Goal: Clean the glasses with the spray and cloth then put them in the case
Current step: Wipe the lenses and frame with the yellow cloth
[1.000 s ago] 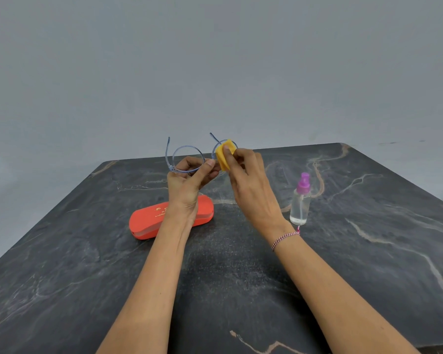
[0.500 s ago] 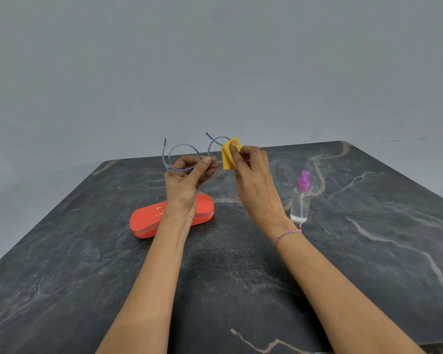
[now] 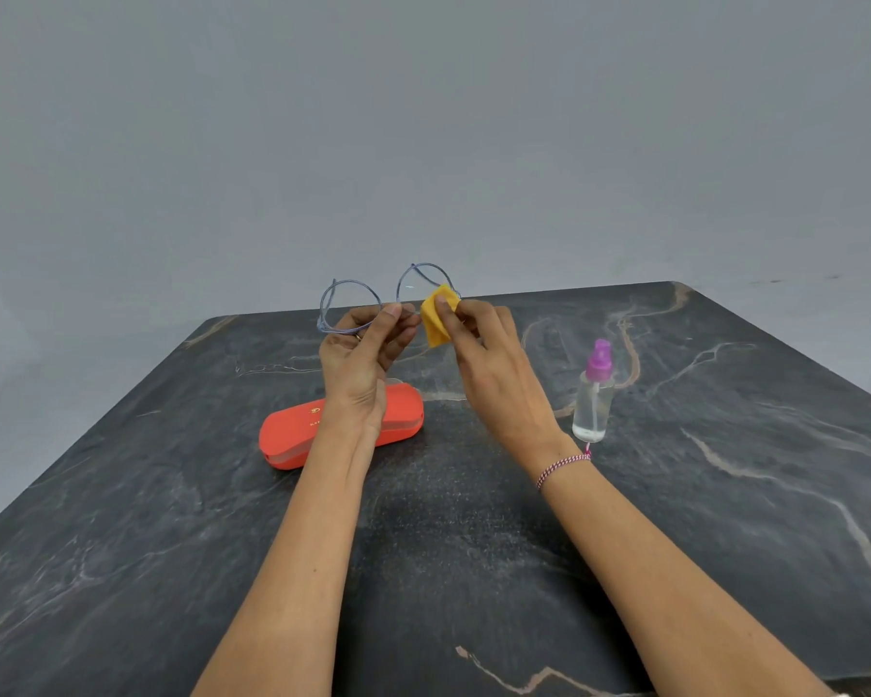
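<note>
left hand [image 3: 360, 362] pinching the glasses [image 3: 373, 301] up off the desk [image 3: 473, 545], right hand [image 3: 494, 374] squeezing a yellow cloth [image 3: 436, 314] at one lens, orange case [image 3: 298, 432] shut, spray bottle [image 3: 594, 394] nearby

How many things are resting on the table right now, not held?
2: the closed orange-red glasses case lies below the left hand; the clear spray bottle with purple nozzle stands right of the right hand. The arms may hide more.
</note>
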